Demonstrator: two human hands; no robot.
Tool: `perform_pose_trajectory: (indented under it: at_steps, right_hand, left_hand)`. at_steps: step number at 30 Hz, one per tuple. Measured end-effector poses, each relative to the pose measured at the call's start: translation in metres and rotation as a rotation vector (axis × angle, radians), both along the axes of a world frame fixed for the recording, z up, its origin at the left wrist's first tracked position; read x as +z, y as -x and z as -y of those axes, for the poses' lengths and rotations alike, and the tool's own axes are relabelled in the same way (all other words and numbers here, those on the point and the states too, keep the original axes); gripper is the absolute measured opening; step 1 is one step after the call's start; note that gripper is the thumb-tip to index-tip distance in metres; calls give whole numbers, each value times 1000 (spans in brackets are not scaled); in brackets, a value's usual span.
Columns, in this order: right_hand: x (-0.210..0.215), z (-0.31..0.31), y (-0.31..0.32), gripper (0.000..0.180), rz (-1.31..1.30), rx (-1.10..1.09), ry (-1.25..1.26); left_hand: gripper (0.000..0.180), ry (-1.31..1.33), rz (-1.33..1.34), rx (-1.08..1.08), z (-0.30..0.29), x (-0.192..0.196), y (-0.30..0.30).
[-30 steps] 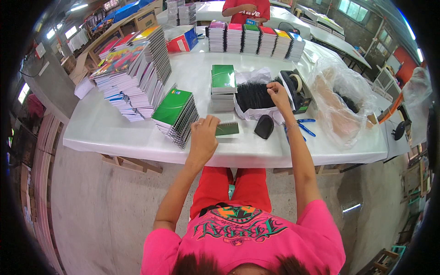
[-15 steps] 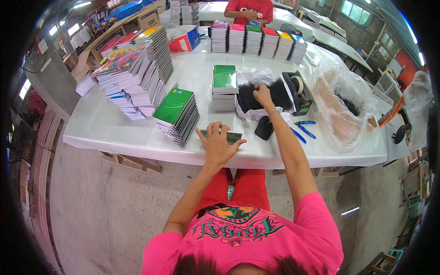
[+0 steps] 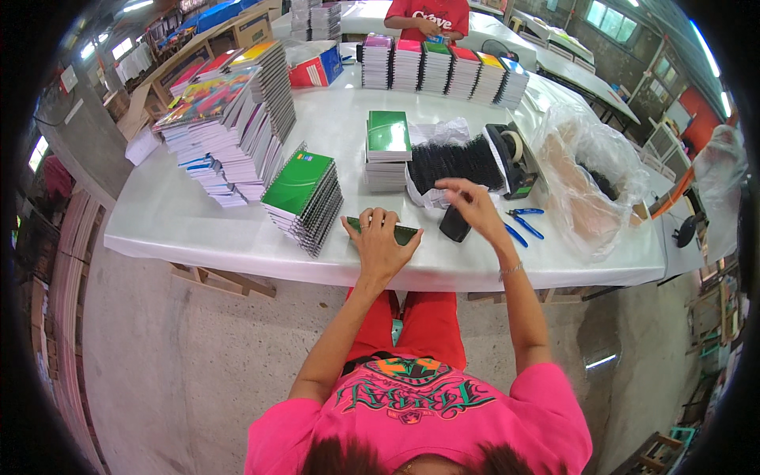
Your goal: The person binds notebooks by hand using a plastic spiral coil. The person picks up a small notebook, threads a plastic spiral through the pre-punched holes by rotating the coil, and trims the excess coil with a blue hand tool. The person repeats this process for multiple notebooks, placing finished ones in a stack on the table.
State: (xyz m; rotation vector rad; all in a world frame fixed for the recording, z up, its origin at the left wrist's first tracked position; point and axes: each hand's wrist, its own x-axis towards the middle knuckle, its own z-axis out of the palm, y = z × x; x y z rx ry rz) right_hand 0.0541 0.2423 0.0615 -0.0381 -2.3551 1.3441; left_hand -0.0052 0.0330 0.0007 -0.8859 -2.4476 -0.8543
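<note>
My left hand (image 3: 381,242) grips a green-covered notebook (image 3: 405,235) that stands on edge at the table's front, fingers over its far side and thumb at its right end. My right hand (image 3: 470,207) is above the table, just in front of a pile of black spiral binding coils (image 3: 457,163). Its thumb and fingertips are drawn together; anything thin between them is too small to make out. A black pad-like object (image 3: 454,225) lies beneath that hand. Left of my left hand stands a stack of spiral-bound green notebooks (image 3: 301,198). Behind it is a stack of green-topped notebooks (image 3: 388,146).
Blue-handled cutters (image 3: 526,225) lie to the right, by a tape dispenser (image 3: 514,158) and a clear plastic bag (image 3: 590,182). Tall notebook stacks (image 3: 229,127) stand at left. A row of notebook stacks (image 3: 435,70) lines the far side, before a person in red (image 3: 427,20).
My right hand has come away from the coil pile, moving toward me and closer to my left hand. The left hand stays on the notebook.
</note>
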Motion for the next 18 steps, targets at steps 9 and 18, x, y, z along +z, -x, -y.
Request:
perform_pose_trajectory:
  at_steps: [9, 18]
  right_hand:
    - [-20, 41, -33, 21, 63, -43, -36]
    - [-31, 50, -31, 21, 25, -70, 2]
  left_hand:
    - [49, -66, -8, -28, 2, 0, 1]
    - [42, -59, -8, -29, 2, 3, -1]
